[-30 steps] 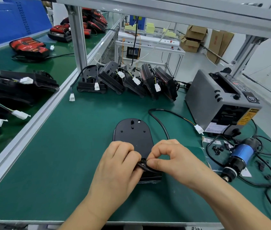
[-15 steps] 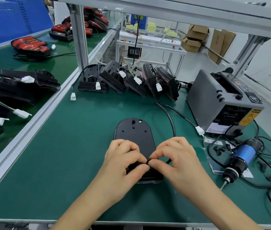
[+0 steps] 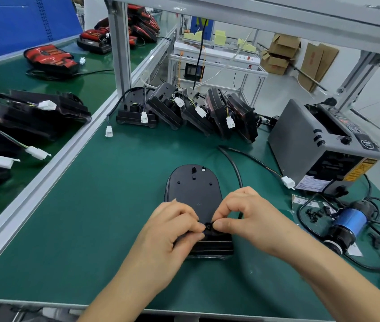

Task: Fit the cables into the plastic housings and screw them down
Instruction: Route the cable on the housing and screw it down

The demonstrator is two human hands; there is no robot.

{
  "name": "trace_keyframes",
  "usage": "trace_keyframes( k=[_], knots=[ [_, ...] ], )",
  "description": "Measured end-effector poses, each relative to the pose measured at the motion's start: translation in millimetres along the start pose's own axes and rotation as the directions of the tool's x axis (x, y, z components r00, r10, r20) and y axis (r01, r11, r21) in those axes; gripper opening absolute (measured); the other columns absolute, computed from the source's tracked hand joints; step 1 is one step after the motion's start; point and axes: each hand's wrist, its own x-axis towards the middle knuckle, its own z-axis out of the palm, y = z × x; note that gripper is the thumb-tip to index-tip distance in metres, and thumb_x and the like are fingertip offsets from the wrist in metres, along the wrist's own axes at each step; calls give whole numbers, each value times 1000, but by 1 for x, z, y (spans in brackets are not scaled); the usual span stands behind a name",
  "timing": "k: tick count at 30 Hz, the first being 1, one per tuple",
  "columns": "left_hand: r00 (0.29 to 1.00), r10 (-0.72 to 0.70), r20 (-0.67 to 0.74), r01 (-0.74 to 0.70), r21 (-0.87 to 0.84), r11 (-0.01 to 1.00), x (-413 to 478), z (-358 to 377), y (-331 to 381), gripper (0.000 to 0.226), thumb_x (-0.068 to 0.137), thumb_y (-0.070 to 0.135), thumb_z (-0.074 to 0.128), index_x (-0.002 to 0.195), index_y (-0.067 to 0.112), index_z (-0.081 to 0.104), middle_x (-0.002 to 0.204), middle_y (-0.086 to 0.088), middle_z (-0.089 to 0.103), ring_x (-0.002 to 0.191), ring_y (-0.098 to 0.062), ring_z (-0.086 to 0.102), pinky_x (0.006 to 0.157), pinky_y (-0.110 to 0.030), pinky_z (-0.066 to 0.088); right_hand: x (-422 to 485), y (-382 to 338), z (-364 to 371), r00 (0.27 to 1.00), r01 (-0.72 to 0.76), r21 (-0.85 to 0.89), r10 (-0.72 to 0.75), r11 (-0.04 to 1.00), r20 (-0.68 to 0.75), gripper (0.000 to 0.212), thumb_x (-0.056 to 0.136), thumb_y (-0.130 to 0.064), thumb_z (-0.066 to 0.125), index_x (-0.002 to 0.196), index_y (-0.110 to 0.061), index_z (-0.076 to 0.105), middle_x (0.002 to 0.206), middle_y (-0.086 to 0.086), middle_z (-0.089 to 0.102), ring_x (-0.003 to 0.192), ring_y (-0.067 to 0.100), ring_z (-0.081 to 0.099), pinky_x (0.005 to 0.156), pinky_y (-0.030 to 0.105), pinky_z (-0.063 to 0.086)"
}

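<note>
As the left hand (image 3: 172,231) and right hand (image 3: 251,220) each pinch the small black clip (image 3: 208,227) from opposite sides, apparently to seat it, the housing (image 3: 193,191) lies flat on the desk (image 3: 91,228) beneath them; its cable (image 3: 237,173) trails right, the screwdriver (image 3: 349,223) lies within reach.

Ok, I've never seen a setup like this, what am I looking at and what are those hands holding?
No robot here: one camera on a person's head looks down at a green workbench. The left hand and right hand are the person's own. Both pinch a small black fitting at the near end of a black oval housing lying flat. A black cable loops away to a white connector. Behind stands a row of similar housings; to the right sit a grey machine and a blue electric screwdriver.
</note>
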Motion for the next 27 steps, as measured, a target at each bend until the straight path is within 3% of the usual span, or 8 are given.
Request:
trace_keyframes(
  k=[4,7,11,14,16,20,23,27],
  knots=[
    [1000,17,0,-17,-9,1000,-1,-1,-2,7,87,26,63,84,22,67,93,16,58,94,-9,54,105,-18,31,11,-6,-9,990,-3,-99,17,995,140,17,80,-30,73,69,-40,64,91,-12,63,105,-2,40,87,12,33],
    [1000,19,-11,-19,-11,1000,-4,1,-2,16,88,29,58,85,18,69,93,14,59,92,-9,56,107,-20,31,21,-18,-19,968,-51,-140,83,989,236,8,79,-30,73,73,-31,69,90,-6,67,94,9,57,83,20,45],
    [999,6,-41,-6,-9,1000,-5,3,-2,12,87,25,63,84,16,70,92,14,60,92,-9,56,107,-21,32,36,-37,-29,910,-58,-332,187,941,370,9,79,-36,71,73,-32,67,71,-16,63,66,-1,54,61,15,43],
    [998,16,-56,-16,0,1000,-4,2,-2,5,84,17,66,83,16,71,92,13,60,91,-9,56,107,-20,32,47,-49,-32,870,-25,-450,241,893,430,9,79,-39,71,76,-32,66,75,-17,62,72,1,55,64,19,42],
    [999,19,-47,-19,5,1000,-4,1,0,8,85,22,66,83,16,71,91,13,61,92,-9,55,106,-19,33,53,-56,-31,848,3,-508,267,861,458,9,80,-40,71,79,-32,66,78,-17,62,74,0,54,64,19,39],
    [996,-79,-29,79,8,997,-1,-2,7,24,76,45,62,78,21,68,86,16,59,93,-5,52,84,-12,38,59,-58,-31,812,33,-541,294,840,505,11,82,-40,69,85,-30,66,79,-18,60,75,-3,52,64,18,37],
    [995,-92,-39,95,100,990,5,4,14,30,66,54,65,76,26,59,78,14,49,82,-3,43,71,-11,34,55,-54,-31,814,12,-503,283,864,508,10,82,-38,68,86,-29,64,82,-16,60,77,0,52,66,21,37],
    [996,-43,-77,60,228,972,10,16,19,29,68,40,76,74,21,55,75,9,42,75,-8,37,66,-18,33,52,-52,-31,817,-5,-467,273,884,508,6,83,-30,67,83,-28,62,79,-16,59,76,1,52,66,23,37]
  ],
)
